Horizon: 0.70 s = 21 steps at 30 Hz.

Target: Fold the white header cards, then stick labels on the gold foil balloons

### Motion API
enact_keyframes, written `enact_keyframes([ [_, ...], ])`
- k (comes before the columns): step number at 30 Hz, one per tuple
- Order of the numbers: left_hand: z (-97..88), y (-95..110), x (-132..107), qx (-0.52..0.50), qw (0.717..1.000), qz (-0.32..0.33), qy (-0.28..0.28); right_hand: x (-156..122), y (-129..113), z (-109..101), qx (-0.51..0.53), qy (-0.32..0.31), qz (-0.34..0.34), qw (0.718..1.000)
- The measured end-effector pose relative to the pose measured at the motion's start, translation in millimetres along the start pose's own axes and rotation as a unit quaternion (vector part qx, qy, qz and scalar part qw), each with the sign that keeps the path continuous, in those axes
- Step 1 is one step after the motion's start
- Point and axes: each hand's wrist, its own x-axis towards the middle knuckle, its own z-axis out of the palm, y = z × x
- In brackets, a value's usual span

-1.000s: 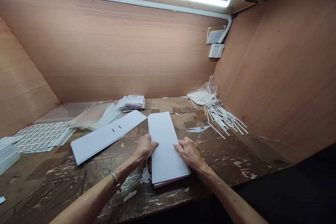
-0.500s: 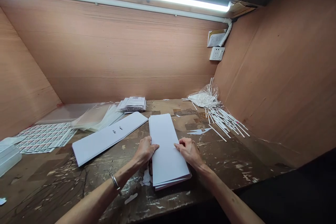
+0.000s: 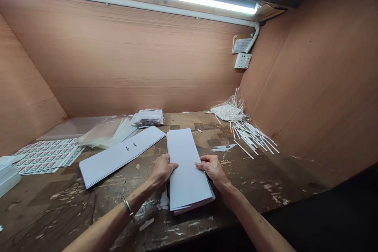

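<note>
A stack of long white cards (image 3: 189, 177) lies lengthwise in front of me, its sheets slightly fanned at the near end. My left hand (image 3: 163, 169) grips its left edge, thumb on top and fingers at the side. On the opposite edge, my right hand (image 3: 213, 170) pinches the stack with thumb and fingers. Beside it, to the left, a second stack of white cards (image 3: 112, 161) lies at a slant, with two small dark pieces (image 3: 131, 147) on top. The undersides of both hands' fingers are partly hidden.
White sticks (image 3: 251, 138) lie loose at the right, before a clear bag of sticks (image 3: 228, 111). Printed sticker sheets (image 3: 47, 155), clear plastic sleeves (image 3: 103, 132) and a pile of printed cards (image 3: 147, 117) are at the left and back. A plastic box (image 3: 7, 179) stands far left.
The top of the held stack has shifted slightly left against the sheets below, which now show more at the right edge. Both hands keep their grip; the view has moved a little.
</note>
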Motion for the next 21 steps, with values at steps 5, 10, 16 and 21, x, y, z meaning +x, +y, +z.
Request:
enact_keyframes([
  [5,-0.3,-5.7,-0.9,-0.037,0.999,-0.008,-0.005,-1.8,-9.7,0.0,0.089,0.023,0.043,0.995],
  [10,0.6,-8.1,-6.0,-0.165,0.983,-0.070,-0.032,-2.3,-23.4,5.4,0.131,-0.002,0.056,0.990],
  [16,1.9,-10.5,-9.6,-0.288,0.949,-0.119,-0.041,5.0,-26.2,18.1,0.206,-0.089,0.035,0.974],
  [21,-4.4,-10.3,-9.9,-0.302,0.948,-0.098,-0.020,4.8,-22.1,19.1,0.274,-0.105,0.028,0.956],
])
